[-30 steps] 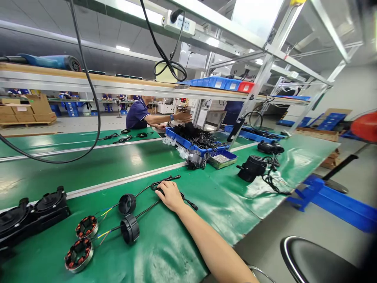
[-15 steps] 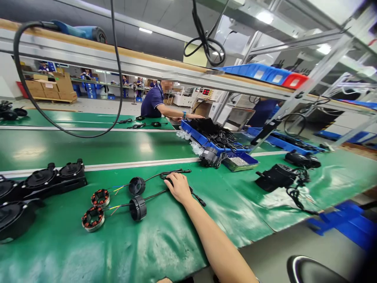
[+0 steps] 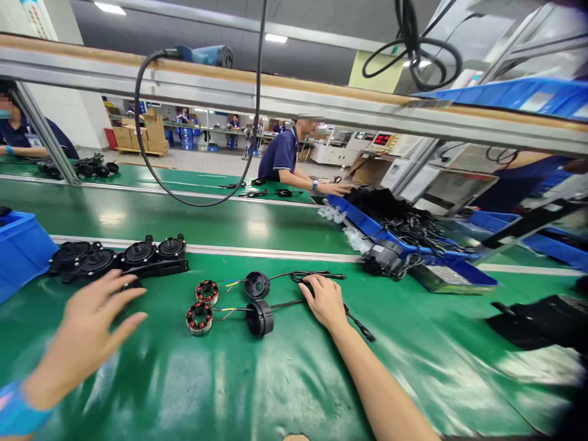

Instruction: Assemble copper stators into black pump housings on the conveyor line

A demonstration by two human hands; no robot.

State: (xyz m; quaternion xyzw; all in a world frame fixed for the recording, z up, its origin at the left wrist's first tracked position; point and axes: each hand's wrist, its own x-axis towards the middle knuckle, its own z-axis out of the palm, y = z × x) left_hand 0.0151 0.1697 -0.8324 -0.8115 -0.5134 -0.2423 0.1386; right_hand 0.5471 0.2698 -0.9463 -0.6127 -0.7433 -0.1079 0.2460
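My right hand lies on the green mat, fingers curled over a bundled black cable. That cable runs left to two black round caps wired to two copper-wound stators. My left hand hovers over the mat with fingers spread and nothing in it, a blue band at its wrist. It is nearest a row of black pump housings lying just beyond its fingertips.
A blue bin stands at far left. A blue tray of black cables and a black motor lie at right. A person in a dark blue shirt works across the conveyor. A black hose hangs from the overhead rail.
The view has swung left. My left hand has come into view with fingers spread near the black housings. My right hand stays on the cable bundle.
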